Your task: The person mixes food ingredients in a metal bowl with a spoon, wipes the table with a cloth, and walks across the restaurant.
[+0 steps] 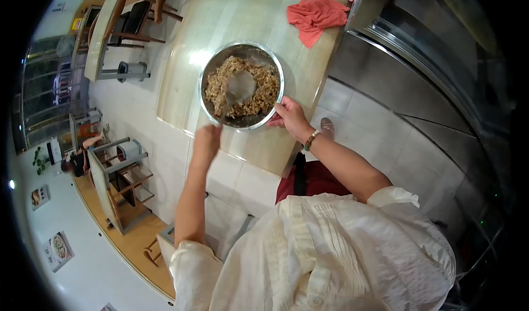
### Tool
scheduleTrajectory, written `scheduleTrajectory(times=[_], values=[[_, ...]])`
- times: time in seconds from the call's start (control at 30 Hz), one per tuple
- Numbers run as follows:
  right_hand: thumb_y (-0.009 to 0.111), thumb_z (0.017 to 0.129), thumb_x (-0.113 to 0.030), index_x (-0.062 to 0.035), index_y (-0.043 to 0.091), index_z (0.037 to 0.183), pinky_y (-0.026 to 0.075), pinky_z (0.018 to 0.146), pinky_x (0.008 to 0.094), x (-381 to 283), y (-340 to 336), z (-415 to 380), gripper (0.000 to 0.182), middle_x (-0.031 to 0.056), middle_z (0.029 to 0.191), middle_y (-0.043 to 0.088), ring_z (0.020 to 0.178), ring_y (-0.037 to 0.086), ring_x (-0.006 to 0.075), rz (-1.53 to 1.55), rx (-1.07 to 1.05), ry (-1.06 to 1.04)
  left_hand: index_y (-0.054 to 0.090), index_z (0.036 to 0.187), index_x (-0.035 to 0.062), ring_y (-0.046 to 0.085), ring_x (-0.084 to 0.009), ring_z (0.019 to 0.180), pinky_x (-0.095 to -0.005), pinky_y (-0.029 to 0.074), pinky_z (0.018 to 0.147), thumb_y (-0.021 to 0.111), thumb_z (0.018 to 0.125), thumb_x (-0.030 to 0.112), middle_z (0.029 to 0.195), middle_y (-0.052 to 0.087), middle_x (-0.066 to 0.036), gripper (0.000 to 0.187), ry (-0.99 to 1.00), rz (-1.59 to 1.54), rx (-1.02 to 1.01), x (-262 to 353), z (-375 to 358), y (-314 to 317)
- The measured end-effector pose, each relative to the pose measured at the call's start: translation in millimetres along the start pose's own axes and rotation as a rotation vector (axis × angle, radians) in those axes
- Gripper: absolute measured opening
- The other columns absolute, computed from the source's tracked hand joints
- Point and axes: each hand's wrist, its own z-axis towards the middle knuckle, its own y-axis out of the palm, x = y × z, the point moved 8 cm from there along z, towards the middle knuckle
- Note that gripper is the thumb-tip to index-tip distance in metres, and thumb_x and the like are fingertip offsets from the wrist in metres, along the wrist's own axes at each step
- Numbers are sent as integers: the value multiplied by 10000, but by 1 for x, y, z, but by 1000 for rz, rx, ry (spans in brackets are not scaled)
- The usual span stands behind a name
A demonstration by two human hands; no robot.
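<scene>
A round metal mixing bowl (201, 93) stands on the wooden table, filled with a brown, crumbly mixture (263, 93). My left hand (206, 144) is closed around the handle of a ladle (241, 87), at the near left side of the bowl. The ladle's round head, smeared by motion, is over the middle of the mixture. On the near right, my right hand (290, 118) grips the bowl's rim, its thumb near the edge and its other fingers lower on the outside. A beaded bracelet (312, 140) circles my right wrist.
A crumpled red cloth (317, 19) lies on the table (182, 93) toward the far right. Dark, shiny metal equipment (380, 63) borders the table's right side. Leftward are chairs (135, 19), other tables (104, 30) and a person (81, 161) in the distance.
</scene>
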Motion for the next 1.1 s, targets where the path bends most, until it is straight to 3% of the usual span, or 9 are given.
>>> scheduleTrajectory(times=[0.07, 0.2, 0.23, 0.37, 0.47, 0.53, 0.67, 0.87, 1.1], values=[[441, 922, -161, -22, 452, 870, 561, 614, 287, 0, 0, 2, 149, 78, 783, 557, 664, 604, 157, -58, -35, -29, 584, 749, -50, 564, -429, 704, -456, 457, 633, 506, 868, 255, 716, 575, -267, 336, -291, -169, -259, 32, -26, 15], [443, 921, -159, -23, 452, 866, 561, 615, 288, 6, -4, 2, 148, 78, 778, 558, 657, 604, 156, -46, -22, -41, 609, 801, -39, 561, -429, 767, -489, 450, 686, 462, 877, 251, 762, 600, -237, 334, 10, 190, 15, 9, 40, 7], [446, 920, -158, -21, 451, 867, 561, 612, 289, 6, -4, 0, 147, 78, 779, 559, 656, 605, 156, -43, -20, -21, 520, 646, 9, 457, -162, 358, -325, 345, 305, 471, 893, 317, 470, 474, -63, 398, 405, 302, 258, 31, 40, -9], [452, 918, -158, -17, 447, 865, 558, 601, 281, 2, -1, 2, 150, 78, 775, 559, 653, 605, 157, -44, -7, -17, 505, 617, 3, 429, -155, 320, -298, 320, 279, 486, 888, 325, 457, 465, -63, 421, -231, -331, -149, 13, -11, 11], [452, 917, -157, -16, 445, 867, 556, 601, 271, -1, 2, -1, 149, 82, 781, 562, 656, 607, 160, -38, -14, -18, 556, 699, -30, 539, -295, 432, -407, 427, 421, 498, 876, 281, 550, 545, -178, 363, -163, -164, -284, 15, -15, 49], [449, 917, -155, -14, 447, 876, 555, 601, 268, -1, -1, 1, 147, 80, 779, 560, 658, 607, 159, -31, -19, -21, 604, 750, -3, 569, -423, 759, -490, 448, 664, 458, 879, 298, 763, 599, -238, 358, -6, 73, -133, 0, 28, 38], [446, 918, -153, -6, 454, 909, 558, 603, 268, 2, -1, 0, 148, 74, 780, 553, 661, 608, 157, -34, -17, -9, 609, 756, 2, 573, -412, 750, -485, 454, 673, 458, 876, 282, 759, 597, -241, 339, 102, 223, 110, 41, 23, -16], [444, 918, -158, -7, 449, 900, 564, 602, 289, 4, -1, 3, 152, 78, 795, 547, 665, 608, 160, -62, -35, -34, 591, 763, 10, 573, -426, 712, -500, 452, 648, 464, 872, 232, 743, 593, -248, 278, 111, 264, -74, 28, -6, 25], [439, 904, -121, 4, 438, 883, 567, 553, 298, 9, -3, 3, 127, 82, 766, 534, 627, 615, 175, -32, 15, -16, 521, 823, 73, 614, -313, 602, -411, 490, 530, 433, 893, 215, 641, 591, -162, 181, 384, 757, 375, 76, 54, -80]])
